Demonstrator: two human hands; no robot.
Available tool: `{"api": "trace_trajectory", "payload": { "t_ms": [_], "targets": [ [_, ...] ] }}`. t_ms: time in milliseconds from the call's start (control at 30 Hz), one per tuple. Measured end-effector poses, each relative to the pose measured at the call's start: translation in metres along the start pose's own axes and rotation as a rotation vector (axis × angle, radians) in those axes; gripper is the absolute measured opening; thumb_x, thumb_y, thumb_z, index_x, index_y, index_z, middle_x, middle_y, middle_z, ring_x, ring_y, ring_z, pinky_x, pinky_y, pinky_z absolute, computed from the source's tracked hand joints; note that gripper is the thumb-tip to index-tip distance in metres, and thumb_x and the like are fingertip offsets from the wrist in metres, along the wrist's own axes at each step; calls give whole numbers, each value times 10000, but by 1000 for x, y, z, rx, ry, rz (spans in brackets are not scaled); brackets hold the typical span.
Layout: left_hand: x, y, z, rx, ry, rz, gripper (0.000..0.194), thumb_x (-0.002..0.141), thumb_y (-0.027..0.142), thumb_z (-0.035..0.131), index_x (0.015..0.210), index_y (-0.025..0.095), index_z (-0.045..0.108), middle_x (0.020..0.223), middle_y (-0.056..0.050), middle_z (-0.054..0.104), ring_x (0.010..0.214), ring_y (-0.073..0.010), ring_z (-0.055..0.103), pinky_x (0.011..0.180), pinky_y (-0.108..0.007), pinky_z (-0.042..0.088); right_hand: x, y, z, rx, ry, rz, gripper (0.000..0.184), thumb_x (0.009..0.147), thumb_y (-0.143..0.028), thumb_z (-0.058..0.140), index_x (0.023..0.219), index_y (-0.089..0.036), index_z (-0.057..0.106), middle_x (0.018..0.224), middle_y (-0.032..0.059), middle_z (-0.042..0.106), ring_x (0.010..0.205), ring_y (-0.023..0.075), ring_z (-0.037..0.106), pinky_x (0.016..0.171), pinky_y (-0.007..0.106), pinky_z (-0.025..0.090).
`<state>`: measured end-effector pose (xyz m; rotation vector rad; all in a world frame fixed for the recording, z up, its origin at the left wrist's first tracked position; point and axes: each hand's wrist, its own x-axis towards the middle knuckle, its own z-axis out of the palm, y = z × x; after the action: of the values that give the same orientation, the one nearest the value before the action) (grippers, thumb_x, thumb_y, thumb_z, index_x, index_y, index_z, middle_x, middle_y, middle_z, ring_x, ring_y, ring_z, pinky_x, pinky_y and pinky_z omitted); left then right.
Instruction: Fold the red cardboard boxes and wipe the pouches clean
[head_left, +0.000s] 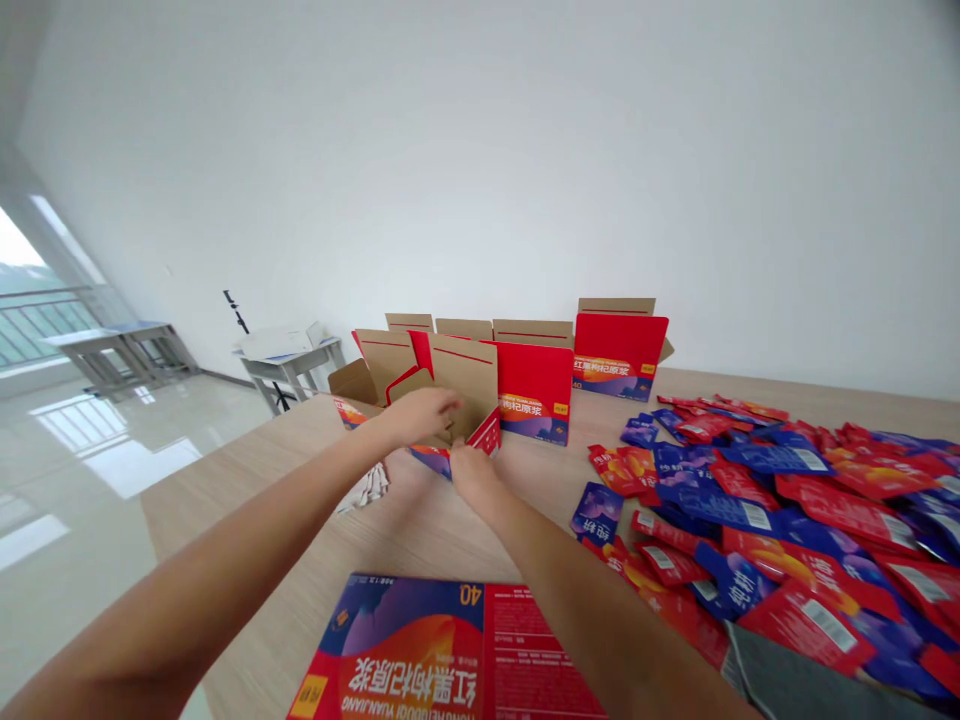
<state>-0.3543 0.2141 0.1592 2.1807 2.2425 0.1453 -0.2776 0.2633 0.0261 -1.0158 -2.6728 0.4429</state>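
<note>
Carton (469, 365): stood on the wood-toned table (405, 540) ahead of the person, flaps raised, its printed side low at the front and its bare brown inner face showing.
Left hand (431, 412): reached across the carton's opening, fingers loosely bent, neither spread wide nor balled; whether the fingertips pinched any board could not be told.
Right hand (472, 470): lay against the near corner of the carton, fingers partly curled by the front wall; how firmly it gripped there was hidden.
Cardboard: looked light and fairly stiff across its panels, likely to bend readily at the creases and to crumple if squeezed mid-panel; the printed face probably was a little slick.
Corner and wall edges: seemed the soundest hold, with the tall flaps likely too springy to lift by.
Standing cartons (536, 380): rose just behind, red fronts outward, brown flaps up.
Flat carton (420, 650): lay nearest the person, its large lettering upside down.
Pouches (780, 460): sprawled in a red and blue heap at the right, beyond the right arm.
Pale strips (371, 487): sat bunched below the left wrist.
</note>
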Motion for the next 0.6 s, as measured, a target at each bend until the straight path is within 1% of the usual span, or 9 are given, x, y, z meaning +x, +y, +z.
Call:
{"api": "trace_trajectory", "payload": {
  "t_ms": [67,133,167,233,300,367,433,500,600],
  "targets": [
    [-36,16,-4,-130,268,39,348,790,114,343,1014,178,602,1023,-44,649,958,-176,581,872,-301,428,6,5,-1,58,-1,-3,400,870,-37,277,1218,-25,474,1004,211,662,926,260,646,742,342,487],
    [-76,37,4,-221,340,44,314,788,129,327,922,179,606,917,-40,650,898,-174,587,849,-305,442,6,13,-5,122,-7,-33,445,866,-76,353,1308,-36,379,1041,191,656,950,235,635,753,310,478],
    [-95,48,13,-244,300,76,301,787,137,329,886,185,609,882,-41,644,879,-178,588,845,-310,446,2,18,-8,153,-4,-54,506,858,-87,384,1357,-49,309,1077,179,646,974,218,624,769,292,470],
    [-128,65,41,-311,117,148,302,782,137,342,888,203,616,868,-43,638,874,-181,592,845,-316,454,-12,30,-14,203,13,-91,612,849,-83,400,1419,-97,180,1164,145,611,1034,178,588,822,263,443],
    [-154,72,77,-371,-74,160,359,776,121,363,1016,233,606,999,-45,644,964,-178,589,896,-314,447,-35,44,-20,246,36,-130,642,847,-69,386,1436,-153,146,1226,107,575,1078,146,551,881,251,407],
    [-174,73,114,-373,-149,73,414,787,190,438,1185,243,539,1239,-67,564,1157,-211,506,1007,-361,380,-67,61,-25,285,46,-138,618,839,-70,391,1423,-162,212,1230,97,569,1079,142,540,912,258,386],
    [-190,71,145,-347,-215,-24,589,731,297,571,1302,224,445,1379,-107,440,1264,-265,406,1045,-418,336,-107,78,-26,303,24,-90,536,827,-84,414,1359,-114,352,1156,114,606,1023,159,566,896,269,401],
    [-203,71,169,-337,-232,-41,748,683,381,638,1362,216,372,1443,-128,346,1314,-291,331,1052,-439,322,-150,94,-24,298,-17,-26,422,825,-106,429,1242,-88,493,1054,116,649,951,168,597,852,268,429],
    [-220,64,191,-334,-76,-38,670,741,430,571,1354,241,378,1441,-110,352,1321,-277,321,1066,-452,292,-210,112,-19,275,-58,71,348,814,-115,437,1135,-92,570,1030,127,656,911,180,614,818,286,451]
  ]
}}
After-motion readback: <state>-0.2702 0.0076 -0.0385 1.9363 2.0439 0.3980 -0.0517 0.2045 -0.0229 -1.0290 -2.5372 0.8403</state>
